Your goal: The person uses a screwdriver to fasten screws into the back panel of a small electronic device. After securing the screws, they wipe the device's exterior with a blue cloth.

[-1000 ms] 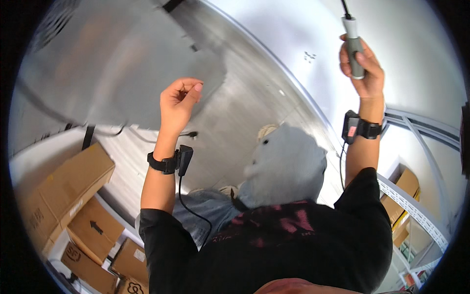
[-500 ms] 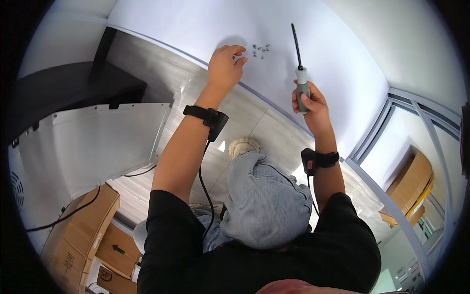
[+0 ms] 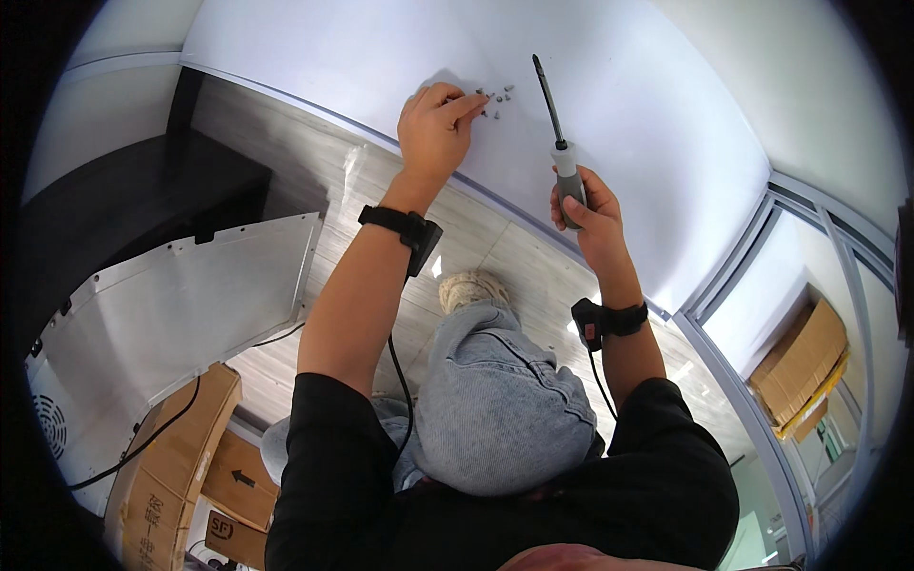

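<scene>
Small grey screws (image 3: pixel 500 99) lie loosely grouped on the white tabletop (image 3: pixel 362 57). My left hand (image 3: pixel 435 128) reaches over the near edge, its thumb and index finger brought together at the left side of the screws. Whether a screw sits between those fingertips is too small to make out. In my right hand (image 3: pixel 592 211) is a screwdriver with a grey handle (image 3: pixel 568 181). Its dark shaft (image 3: pixel 546 95) points up and away, slightly left, to the right of the screws.
A black stand (image 3: pixel 143 190) and a bare metal panel (image 3: pixel 205 295) are on the left, with cardboard boxes (image 3: pixel 181 457) below. A grey metal frame (image 3: pixel 728 252) borders the right side, with another cardboard box (image 3: pixel 800 366) beyond it. Black cables run from both wrist bands.
My left fingers have moved right onto the edge of the screw group and closed together. The screwdriver in my right hand has shifted left and tilted more. The whole view has turned slightly.
</scene>
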Demonstrator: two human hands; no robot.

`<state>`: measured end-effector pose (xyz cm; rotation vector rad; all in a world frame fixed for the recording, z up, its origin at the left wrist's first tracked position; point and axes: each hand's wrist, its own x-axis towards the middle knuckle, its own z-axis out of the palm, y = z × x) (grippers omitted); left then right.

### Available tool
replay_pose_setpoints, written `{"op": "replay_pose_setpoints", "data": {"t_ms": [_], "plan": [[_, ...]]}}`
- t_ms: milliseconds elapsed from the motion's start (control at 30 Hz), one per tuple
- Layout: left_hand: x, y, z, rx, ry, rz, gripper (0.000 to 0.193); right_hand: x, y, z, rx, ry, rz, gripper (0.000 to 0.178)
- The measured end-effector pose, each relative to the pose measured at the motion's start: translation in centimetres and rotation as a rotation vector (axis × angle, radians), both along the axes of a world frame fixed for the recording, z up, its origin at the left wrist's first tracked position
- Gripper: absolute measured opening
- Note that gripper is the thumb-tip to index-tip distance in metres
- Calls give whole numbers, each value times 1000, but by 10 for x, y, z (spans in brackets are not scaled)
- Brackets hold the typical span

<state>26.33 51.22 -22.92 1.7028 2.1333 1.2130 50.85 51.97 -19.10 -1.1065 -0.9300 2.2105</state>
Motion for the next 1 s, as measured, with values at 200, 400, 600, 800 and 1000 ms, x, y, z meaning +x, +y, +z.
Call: {"op": "replay_pose_setpoints", "data": {"t_ms": [200, 400, 600, 800, 1000], "plan": [[3, 0, 3, -37, -68, 21, 11, 3, -3, -3, -16, -29, 1, 40], [-19, -21, 33, -161, -1106, 171, 10, -11, -4, 4, 67, -192, 156, 43], [-71, -93, 70, 35, -1753, 186, 16, -68, -11, 33, 279, -255, 416, 45], [-118, -165, 82, 269, -1782, 254, 17, -139, -32, 46, 406, -199, 652, 43], [-138, -206, 88, 332, -1688, 387, 17, -177, -47, 52, 580, -156, 771, 43]]}}
